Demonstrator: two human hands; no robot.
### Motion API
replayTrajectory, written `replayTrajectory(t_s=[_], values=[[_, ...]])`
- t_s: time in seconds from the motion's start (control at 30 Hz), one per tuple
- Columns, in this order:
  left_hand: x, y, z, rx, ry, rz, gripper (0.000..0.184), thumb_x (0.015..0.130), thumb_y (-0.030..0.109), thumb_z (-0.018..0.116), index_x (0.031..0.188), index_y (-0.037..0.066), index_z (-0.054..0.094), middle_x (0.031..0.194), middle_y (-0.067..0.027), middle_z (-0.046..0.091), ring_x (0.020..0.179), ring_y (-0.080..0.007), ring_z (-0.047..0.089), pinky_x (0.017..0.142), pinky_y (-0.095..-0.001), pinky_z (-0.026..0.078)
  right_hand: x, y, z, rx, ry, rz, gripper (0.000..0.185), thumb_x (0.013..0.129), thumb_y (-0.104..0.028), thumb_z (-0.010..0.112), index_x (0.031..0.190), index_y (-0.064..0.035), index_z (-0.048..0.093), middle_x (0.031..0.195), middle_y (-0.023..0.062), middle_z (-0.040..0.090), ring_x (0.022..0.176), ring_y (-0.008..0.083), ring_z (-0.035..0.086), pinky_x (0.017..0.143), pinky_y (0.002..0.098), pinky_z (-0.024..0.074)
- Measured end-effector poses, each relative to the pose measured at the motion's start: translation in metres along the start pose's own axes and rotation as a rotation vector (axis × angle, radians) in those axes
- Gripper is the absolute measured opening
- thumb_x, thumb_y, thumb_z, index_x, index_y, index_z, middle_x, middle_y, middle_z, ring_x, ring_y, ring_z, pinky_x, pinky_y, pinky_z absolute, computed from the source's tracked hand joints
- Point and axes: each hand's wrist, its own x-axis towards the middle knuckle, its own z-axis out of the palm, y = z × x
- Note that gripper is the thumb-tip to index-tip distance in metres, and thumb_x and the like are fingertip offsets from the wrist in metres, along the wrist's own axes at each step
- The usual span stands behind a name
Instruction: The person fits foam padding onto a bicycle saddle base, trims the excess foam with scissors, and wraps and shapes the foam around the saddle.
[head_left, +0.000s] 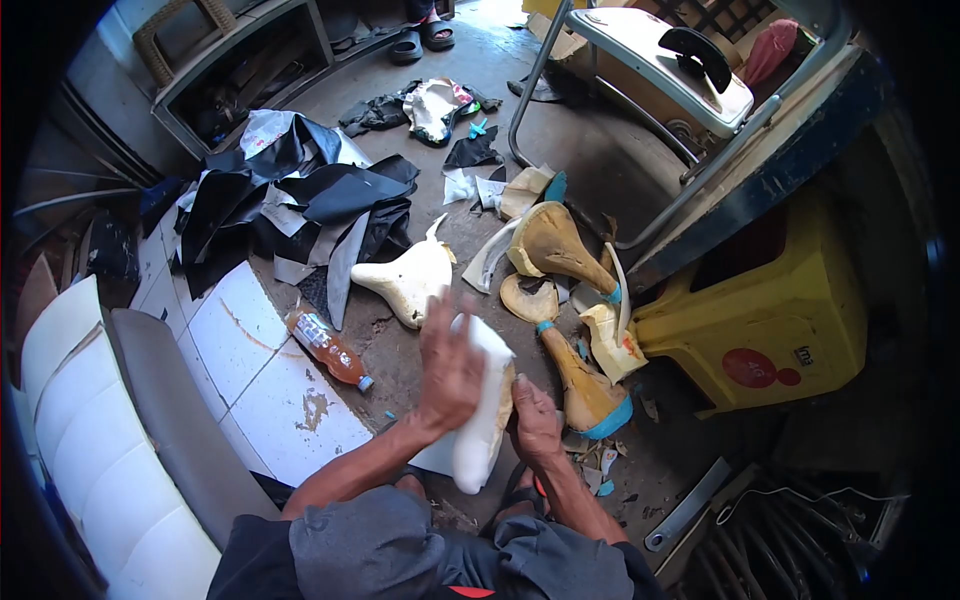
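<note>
A long white padded piece (480, 420) with a tan edge stands on end between my hands, above my lap. My left hand (447, 365) is slightly blurred, its fingers apart and its palm turned toward the white face of the piece. On the other side, my right hand (538, 415) grips the tan edge, thumb up. Just beyond my left hand lies a cream saddle-shaped foam (408, 280) on the floor. To the right are two tan saddle shapes, one (560, 245) farther off and one (582, 385) nearer with a blue end.
Black and grey scraps (300, 200) are heaped at the left back. A bottle of brown liquid (330, 350) lies on the tiles. A yellow stool (770, 320) lies at the right, below a folding chair (655, 50). Another person's feet in sandals (423, 42) show at the back.
</note>
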Motion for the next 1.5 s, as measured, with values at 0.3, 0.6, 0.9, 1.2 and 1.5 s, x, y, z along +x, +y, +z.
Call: replayTrajectory(t_s=[0.3, 0.6, 0.9, 1.2, 1.5], values=[[-0.008, 0.029, 0.005, 0.419, -0.513, 0.212, 0.075, 0.103, 0.055, 0.036, 0.160, 0.008, 0.020, 0.168, -0.0134, 0.010, 0.153, -0.0426, 0.001, 0.118, -0.0650, 0.005, 0.000, -0.014, 0.001, 0.293, 0.086, 0.010, 0.051, 0.109, -0.037, 0.042, 0.144, -0.0009, 0.047, 0.141, 0.0121, 0.055, 0.122, 0.0153, 0.055, 0.097, 0.0275, 0.0471], [0.008, 0.028, 0.000, 0.539, -0.421, 0.241, 0.067, 0.102, 0.055, 0.042, 0.155, 0.014, 0.038, 0.167, -0.0128, 0.017, 0.154, -0.0412, 0.006, 0.114, -0.0725, 0.006, 0.000, -0.016, 0.005, 0.307, 0.076, 0.027, 0.046, 0.109, -0.034, 0.041, 0.140, -0.0015, 0.048, 0.126, 0.0083, 0.060, 0.111, 0.0122, 0.057, 0.092, 0.0283, 0.0480], [0.018, 0.007, -0.008, -0.506, 0.116, -0.433, 0.065, 0.106, 0.051, 0.039, 0.145, -0.001, 0.046, 0.154, -0.0223, 0.037, 0.145, -0.0287, 0.036, 0.116, -0.0386, 0.030, -0.004, -0.041, -0.012, 0.565, -0.135, 0.024, 0.057, 0.108, -0.044, 0.036, 0.146, -0.0026, 0.042, 0.139, 0.0150, 0.057, 0.123, 0.0272, 0.060, 0.104, 0.0441, 0.0505], [0.020, -0.019, -0.003, -0.235, 0.239, -0.531, 0.060, 0.108, 0.043, 0.039, 0.083, -0.004, 0.066, 0.072, -0.0251, 0.065, 0.067, -0.0246, 0.063, 0.063, -0.0399, 0.047, 0.006, -0.042, -0.013, 0.134, 0.075, 0.186, 0.083, 0.102, -0.068, 0.015, 0.145, -0.0046, 0.045, 0.137, 0.0151, 0.057, 0.124, 0.0198, 0.057, 0.094, 0.0344, 0.0512], [0.005, 0.005, 0.001, -0.097, 0.179, -0.435, 0.050, 0.105, 0.029, 0.043, 0.072, -0.004, 0.060, 0.067, -0.0279, 0.057, 0.063, -0.0472, 0.059, 0.056, -0.0516, 0.041, 0.015, -0.045, 0.010, -0.864, 0.489, -0.489, 0.059, 0.107, -0.046, 0.035, 0.132, 0.0045, 0.054, 0.123, 0.0251, 0.061, 0.116, 0.0379, 0.058, 0.105, 0.0422, 0.0397]])
